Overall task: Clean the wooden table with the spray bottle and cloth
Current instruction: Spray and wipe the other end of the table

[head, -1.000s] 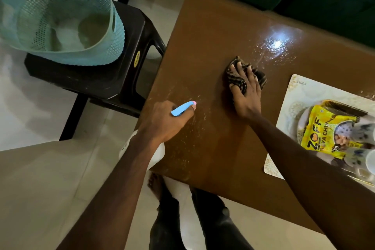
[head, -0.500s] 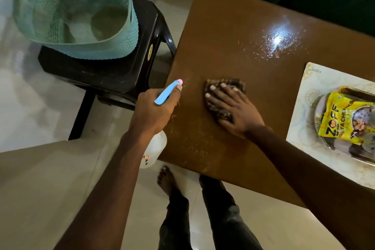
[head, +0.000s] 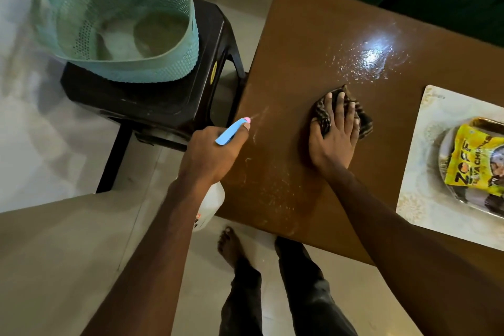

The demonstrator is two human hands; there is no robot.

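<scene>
The brown wooden table (head: 313, 24) fills the middle and right of the view, with wet droplets shining near its far middle and streaks along its left edge. My right hand (head: 334, 135) presses flat on a dark striped cloth (head: 362, 120) on the tabletop. My left hand (head: 211, 153) grips a white spray bottle (head: 208, 207) with a blue trigger head and pink nozzle, held at the table's left edge; the bottle's body hangs below my hand, mostly hidden.
A black plastic stool (head: 163, 106) stands left of the table with a teal perforated basket (head: 117, 16) on it. A pale placemat (head: 425, 172) on the table's right carries a plate with a yellow packet (head: 474, 155). My legs and bare foot show below.
My right hand slid the cloth left toward the table's edge, then back to the right and farther away. My left hand stayed at the left edge with the bottle.
</scene>
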